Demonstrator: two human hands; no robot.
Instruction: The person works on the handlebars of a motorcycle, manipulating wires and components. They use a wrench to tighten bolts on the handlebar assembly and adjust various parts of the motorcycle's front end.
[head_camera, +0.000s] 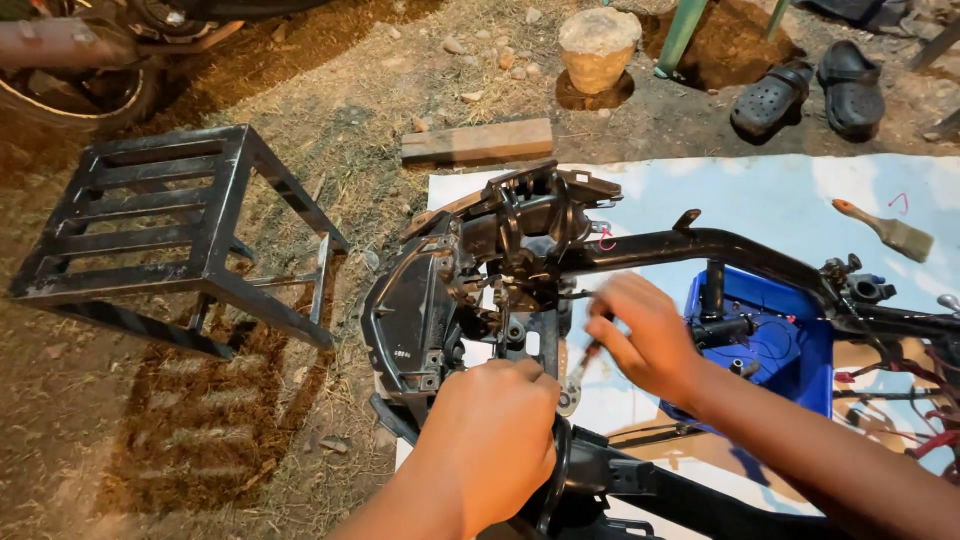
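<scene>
A black motorcycle frame (700, 245) lay across a pale blue sheet (780, 195) spread on the dirt ground, its rear section with black plastic panel (410, 310) toward the left. Under the frame's mid tube sat a blue rectangular plastic box (790, 345); no label could be read on it. Red marks on the sheet near the paintbrush (890, 230) were too small to make out. Left hand (490, 440): grip closed, fingers curled around a black tube of the frame at its lower edge, just below the panel. Right hand (645, 335): grip nearly closed, fingers pinched on a small metal wrench (578, 380), whose end hung beside the left hand's knuckles; the hand was motion-blurred. Off the sheet: a black metal stand (180, 225) lying on its side to the left, a wooden block (478, 142), a stone-like post stub (598, 45), a pair of dark clogs (810, 95).
</scene>
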